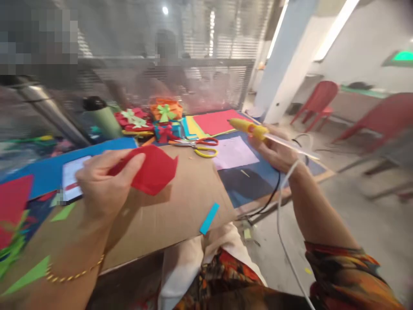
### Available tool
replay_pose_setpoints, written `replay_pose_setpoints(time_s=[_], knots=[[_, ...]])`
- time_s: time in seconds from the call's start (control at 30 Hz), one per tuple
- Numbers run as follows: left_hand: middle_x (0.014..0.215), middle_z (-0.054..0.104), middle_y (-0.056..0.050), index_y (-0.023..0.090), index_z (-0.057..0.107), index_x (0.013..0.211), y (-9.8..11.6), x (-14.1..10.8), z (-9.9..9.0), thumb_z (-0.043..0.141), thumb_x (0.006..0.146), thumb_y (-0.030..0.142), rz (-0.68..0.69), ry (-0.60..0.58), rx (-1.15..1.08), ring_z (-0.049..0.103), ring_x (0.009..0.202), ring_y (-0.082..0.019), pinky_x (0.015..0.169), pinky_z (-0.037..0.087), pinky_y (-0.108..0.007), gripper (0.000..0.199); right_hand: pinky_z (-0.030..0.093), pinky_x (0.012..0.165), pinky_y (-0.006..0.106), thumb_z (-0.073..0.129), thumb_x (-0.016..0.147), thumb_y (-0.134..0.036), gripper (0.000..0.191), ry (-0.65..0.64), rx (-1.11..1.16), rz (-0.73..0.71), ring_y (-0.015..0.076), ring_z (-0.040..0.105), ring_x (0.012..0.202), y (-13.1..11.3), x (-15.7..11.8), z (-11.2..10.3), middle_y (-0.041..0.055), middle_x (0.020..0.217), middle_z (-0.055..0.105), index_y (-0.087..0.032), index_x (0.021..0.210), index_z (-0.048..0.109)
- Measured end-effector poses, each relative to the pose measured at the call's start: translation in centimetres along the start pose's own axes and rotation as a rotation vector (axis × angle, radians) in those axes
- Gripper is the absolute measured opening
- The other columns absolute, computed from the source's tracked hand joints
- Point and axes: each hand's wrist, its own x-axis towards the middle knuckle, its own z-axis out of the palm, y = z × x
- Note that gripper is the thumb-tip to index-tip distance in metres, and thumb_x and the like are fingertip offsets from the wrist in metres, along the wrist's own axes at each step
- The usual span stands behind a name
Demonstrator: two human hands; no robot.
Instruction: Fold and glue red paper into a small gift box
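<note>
Between the thumb and fingers of my left hand [108, 174] is a folded red paper piece [155, 170], raised over the cardboard sheet [187, 189]. My right hand [274, 148] is wrapped round a yellow glue gun [247, 125], its nozzle pointing left and a clear glue stick out of its back. Scissors [206, 147] with red and yellow handles lie at the cardboard's far edge. A small blue paper strip [209, 218] rests near the cardboard's front edge. Lilac paper [237, 151] lies beyond, left of my right hand.
Paper-flower boxes [166, 112] and a green bottle [102, 117] stand at the back. Red sheets [216, 121] lie beside them. A phone [73, 176] is at the left. A white cable [282, 232] hangs by my right wrist. Red chairs [314, 103] stand right.
</note>
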Motion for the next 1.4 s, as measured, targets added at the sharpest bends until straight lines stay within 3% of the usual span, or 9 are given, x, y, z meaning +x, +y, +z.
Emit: replay_pose_setpoints(time_s=[0.07,0.17,0.37,0.63,0.77,0.93,1.07,1.17,1.4], knots=[[0.085,0.076,0.002,0.037,0.082,0.095,0.5,0.1,-0.3,0.071,0.092,0.048,0.064,0.004,0.080,0.071,0.090,-0.026,0.090,0.047,-0.050,0.016,0.046,0.071,0.036,0.045,0.102,-0.045,0.032,-0.177,-0.307,0.024,0.0222,0.060,0.081,1.6,-1.1,-0.7,0.0088,0.092,0.066,-0.021,0.101,0.065],[0.083,0.077,0.000,0.037,0.081,0.089,1.2,0.1,-0.4,0.068,0.094,0.048,0.140,0.011,0.124,0.072,0.090,-0.027,0.097,0.045,-0.055,0.018,0.043,0.071,0.036,0.053,0.095,-0.044,0.033,-0.286,-0.422,0.060,0.0265,0.061,0.086,4.0,-2.6,-0.3,0.0134,0.100,0.067,-0.017,0.109,0.067],[0.075,0.076,-0.001,0.034,0.080,0.084,0.0,0.1,0.5,0.068,0.095,0.047,0.288,0.040,0.205,0.070,0.080,-0.025,0.095,0.043,-0.055,0.021,0.047,0.081,0.041,0.060,0.090,-0.034,0.032,-0.375,-0.415,0.021,0.0302,0.062,0.091,7.5,-3.1,2.1,0.0203,0.109,0.066,-0.011,0.111,0.068],[0.071,0.074,0.001,0.035,0.082,0.094,-0.7,-0.1,0.8,0.071,0.097,0.040,0.390,0.029,0.124,0.063,0.076,-0.024,0.093,0.036,-0.051,0.012,0.058,0.091,0.043,0.074,0.085,-0.040,0.043,-0.444,-0.322,-0.036,0.0300,0.070,0.102,8.2,-2.7,1.1,0.0179,0.115,0.070,-0.014,0.119,0.072],[0.074,0.078,0.002,0.037,0.083,0.095,-0.1,-0.5,1.2,0.074,0.094,0.035,0.406,0.043,0.078,0.065,0.076,-0.024,0.095,0.036,-0.050,0.009,0.055,0.100,0.058,0.065,0.089,-0.033,0.049,-0.356,-0.260,-0.116,0.0396,0.067,0.117,5.3,-2.4,1.3,0.0252,0.130,0.068,-0.010,0.132,0.069],[0.082,0.082,0.002,0.035,0.084,0.093,0.3,-0.9,1.7,0.073,0.094,0.032,0.335,0.010,0.037,0.068,0.079,-0.023,0.094,0.036,-0.049,0.012,0.058,0.095,0.047,0.059,0.100,-0.031,0.030,-0.123,0.060,-0.301,0.0283,0.072,0.110,-3.8,-0.7,3.6,0.0117,0.122,0.075,-0.027,0.126,0.073],[0.089,0.084,0.002,0.035,0.085,0.097,0.3,-0.8,1.7,0.074,0.094,0.031,0.267,-0.041,-0.049,0.070,0.077,-0.021,0.091,0.039,-0.046,0.012,0.056,0.092,0.044,0.063,0.101,-0.032,0.019,-0.029,0.277,-0.445,0.0253,0.072,0.104,-10.3,2.0,6.4,0.0105,0.112,0.077,-0.025,0.113,0.076],[0.093,0.085,0.001,0.034,0.085,0.099,0.4,-0.8,1.7,0.072,0.096,0.032,0.222,-0.079,-0.098,0.071,0.079,-0.021,0.092,0.044,-0.046,0.014,0.055,0.090,0.043,0.067,0.098,-0.036,0.018,-0.090,0.366,-0.453,0.0249,0.070,0.102,-12.1,3.6,8.5,0.0094,0.111,0.075,-0.024,0.109,0.076],[0.091,0.084,0.001,0.035,0.086,0.096,0.4,-0.8,1.7,0.075,0.093,0.030,0.203,-0.103,-0.152,0.072,0.079,-0.021,0.093,0.048,-0.047,0.013,0.051,0.077,0.032,0.066,0.094,-0.031,0.013,-0.156,0.620,-0.300,0.0165,0.065,0.081,-12.0,3.7,10.6,0.0024,0.087,0.073,-0.021,0.086,0.069]])
